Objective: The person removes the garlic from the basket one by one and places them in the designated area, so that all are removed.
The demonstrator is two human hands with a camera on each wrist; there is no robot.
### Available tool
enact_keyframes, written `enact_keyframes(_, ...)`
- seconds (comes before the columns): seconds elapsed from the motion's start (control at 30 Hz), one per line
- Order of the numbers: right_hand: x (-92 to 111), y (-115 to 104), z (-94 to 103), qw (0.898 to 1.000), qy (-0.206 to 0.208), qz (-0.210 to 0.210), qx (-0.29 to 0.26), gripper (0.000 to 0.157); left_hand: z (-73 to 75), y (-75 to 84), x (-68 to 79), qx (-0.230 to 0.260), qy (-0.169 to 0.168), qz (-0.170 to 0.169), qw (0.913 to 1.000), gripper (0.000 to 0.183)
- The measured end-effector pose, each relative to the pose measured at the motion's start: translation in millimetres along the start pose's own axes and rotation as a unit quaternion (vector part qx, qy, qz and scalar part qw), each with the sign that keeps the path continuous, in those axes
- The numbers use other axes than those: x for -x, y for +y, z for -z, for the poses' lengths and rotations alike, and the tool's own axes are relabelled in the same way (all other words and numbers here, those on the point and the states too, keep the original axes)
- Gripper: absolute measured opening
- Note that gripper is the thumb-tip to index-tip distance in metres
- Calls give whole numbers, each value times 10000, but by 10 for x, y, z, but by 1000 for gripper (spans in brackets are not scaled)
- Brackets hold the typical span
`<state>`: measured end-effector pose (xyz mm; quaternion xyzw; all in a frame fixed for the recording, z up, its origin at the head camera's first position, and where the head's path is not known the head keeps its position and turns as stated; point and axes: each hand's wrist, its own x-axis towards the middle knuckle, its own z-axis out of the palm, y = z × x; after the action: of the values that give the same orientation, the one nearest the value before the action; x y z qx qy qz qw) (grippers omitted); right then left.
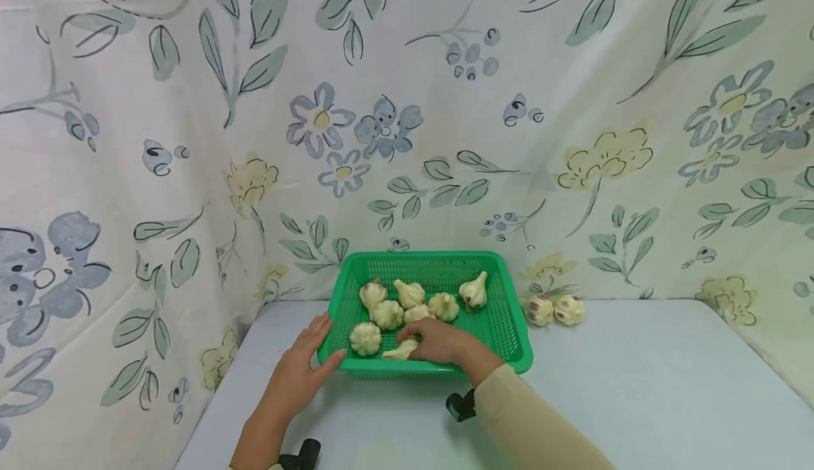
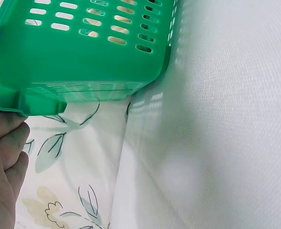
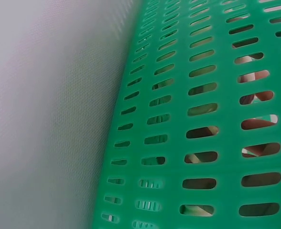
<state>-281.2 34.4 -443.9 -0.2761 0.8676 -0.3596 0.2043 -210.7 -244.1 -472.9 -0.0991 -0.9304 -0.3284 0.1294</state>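
Note:
A green plastic basket with slotted walls stands on the table, with several garlic bulbs inside. My right hand reaches over its near rim and holds a garlic bulb low in the basket, the pale stem pointing left. Fingers and part of that bulb are hidden by the hand. My left hand rests against the basket's near left corner, thumb and fingers spread along the rim. In the left wrist view its fingers touch the rim's underside. The right wrist view shows mostly the slotted wall.
Two garlic bulbs lie on the white tabletop to the right of the basket. A floral curtain hangs behind and at the left of the table. Dark wrist devices sit near both wrists.

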Motion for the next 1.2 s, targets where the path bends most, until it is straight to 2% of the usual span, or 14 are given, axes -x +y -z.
enact_keyframes(0.63,4,10,1,10000,-40,-16,-20,43,10,6,-9,68,-19,66,10000,72)
enact_keyframes(0.93,4,21,13,9997,152,134,-136,51,9,1,-9,104,12,9,9999,70)
enact_keyframes(1.2,-23,63,3,9965,555,105,-621,56,4,-5,-7,55,5,27,10000,71)
